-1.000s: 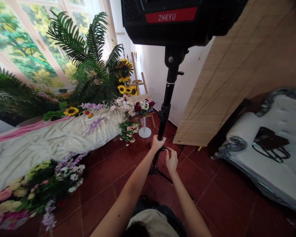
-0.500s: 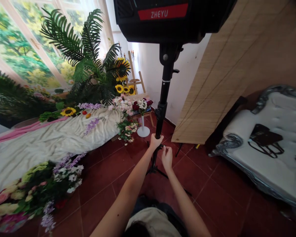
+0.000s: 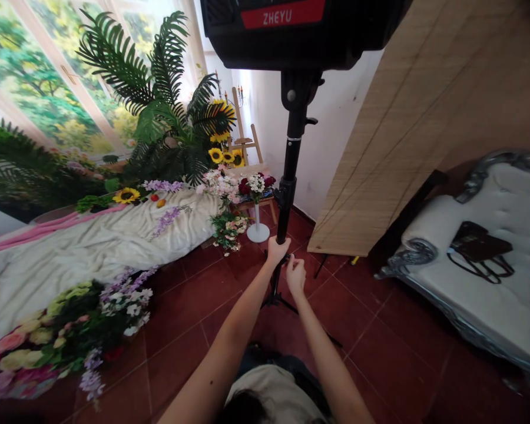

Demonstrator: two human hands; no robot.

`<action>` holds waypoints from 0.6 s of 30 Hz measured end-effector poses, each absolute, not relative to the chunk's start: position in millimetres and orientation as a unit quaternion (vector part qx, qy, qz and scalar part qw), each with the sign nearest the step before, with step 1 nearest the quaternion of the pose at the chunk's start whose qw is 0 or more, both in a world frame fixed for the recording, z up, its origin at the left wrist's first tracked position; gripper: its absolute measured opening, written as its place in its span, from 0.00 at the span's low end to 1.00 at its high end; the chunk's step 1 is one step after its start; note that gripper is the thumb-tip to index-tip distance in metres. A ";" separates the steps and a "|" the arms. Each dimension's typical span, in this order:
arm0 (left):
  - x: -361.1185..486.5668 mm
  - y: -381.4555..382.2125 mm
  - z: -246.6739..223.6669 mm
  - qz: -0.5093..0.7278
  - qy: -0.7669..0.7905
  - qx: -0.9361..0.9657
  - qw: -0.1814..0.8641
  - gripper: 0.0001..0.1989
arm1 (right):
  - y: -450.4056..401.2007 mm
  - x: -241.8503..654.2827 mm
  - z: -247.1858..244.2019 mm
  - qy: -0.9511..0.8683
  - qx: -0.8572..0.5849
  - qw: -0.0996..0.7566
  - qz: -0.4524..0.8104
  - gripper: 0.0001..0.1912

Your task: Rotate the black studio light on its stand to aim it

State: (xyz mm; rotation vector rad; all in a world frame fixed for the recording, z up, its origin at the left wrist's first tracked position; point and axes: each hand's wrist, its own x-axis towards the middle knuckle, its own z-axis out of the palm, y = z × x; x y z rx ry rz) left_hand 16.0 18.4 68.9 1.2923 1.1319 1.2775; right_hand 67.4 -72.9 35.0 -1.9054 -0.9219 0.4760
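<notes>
A black light stand rises in front of me with a large black studio light on top, marked ZHEYU on a red label. My left hand is wrapped round the lower part of the pole. Just to its right and slightly lower, my right hand is closed, its thumb and fingers pinched at a small knob on the stand's side. Those fingertips partly cover the knob. Below the hands, the stand's legs spread on the red tiles.
A bamboo blind hangs right of the stand, and a white tufted sofa holds a dark bag. On the left are a cream-draped surface, flowers and a palm. A white vase stand is behind the pole.
The view has shifted slightly, so the light and pole appear a little further left and higher. Both hands keep their places on the stand, with the right fingers slightly turned at the knob.
</notes>
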 end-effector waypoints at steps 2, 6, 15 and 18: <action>16.9 15.8 71.3 0.529 0.465 0.525 0.478 0.12 | -72.9 65.4 35.4 -0.365 -0.755 0.502 0.211 0.23; 18.0 12.1 75.6 0.528 0.478 0.517 0.475 0.14 | -75.4 73.2 35.9 -0.403 -0.722 0.500 0.257 0.23; 23.6 -9.7 81.1 0.538 0.493 0.528 0.434 0.20 | -75.8 117.0 70.6 -0.561 -0.761 0.182 0.270 0.24; 29.9 -22.9 75.4 0.558 0.497 0.528 0.403 0.18 | -75.3 124.9 73.7 -0.571 -0.742 0.189 0.296 0.23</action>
